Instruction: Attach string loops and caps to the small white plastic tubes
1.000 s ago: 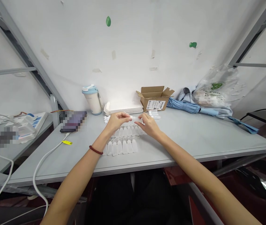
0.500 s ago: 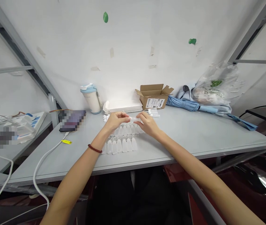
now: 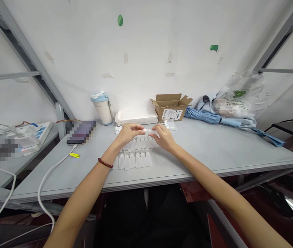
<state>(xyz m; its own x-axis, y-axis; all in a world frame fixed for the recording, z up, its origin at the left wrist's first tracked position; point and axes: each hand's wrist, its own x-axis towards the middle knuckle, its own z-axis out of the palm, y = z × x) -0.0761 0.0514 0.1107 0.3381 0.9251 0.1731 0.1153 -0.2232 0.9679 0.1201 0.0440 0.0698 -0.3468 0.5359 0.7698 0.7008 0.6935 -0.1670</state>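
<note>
Between my two hands a small clear tube [image 3: 150, 131] with a white cap [image 3: 144, 130] lies roughly level above the table. The fingers of my left hand [image 3: 129, 133] pinch the capped end. At the tube's other end, my right hand [image 3: 164, 138] grips the clear body with thumb and fingertips. Below the hands, several frosted translucent tabs with thin white cords form a front row [image 3: 136, 161] and a partly hidden back row [image 3: 139, 142]. Small white pieces [image 3: 118, 130] are heaped behind my left hand. More clear tubes with white ends [image 3: 171, 125] rest behind my right hand.
At the back stand a tumbler [image 3: 102, 108], a stack of white trays [image 3: 136, 117] and an open cardboard box [image 3: 172, 107]. A folded blue umbrella [image 3: 205, 116] and a plastic bag [image 3: 235, 100] lie right. A phone [image 3: 81, 132] with a white cable [image 3: 50, 172] is left.
My hands have drawn slightly apart, so more of the tube and its white cap shows between them. The whole view has shifted a little. Things on the table have stayed put.
</note>
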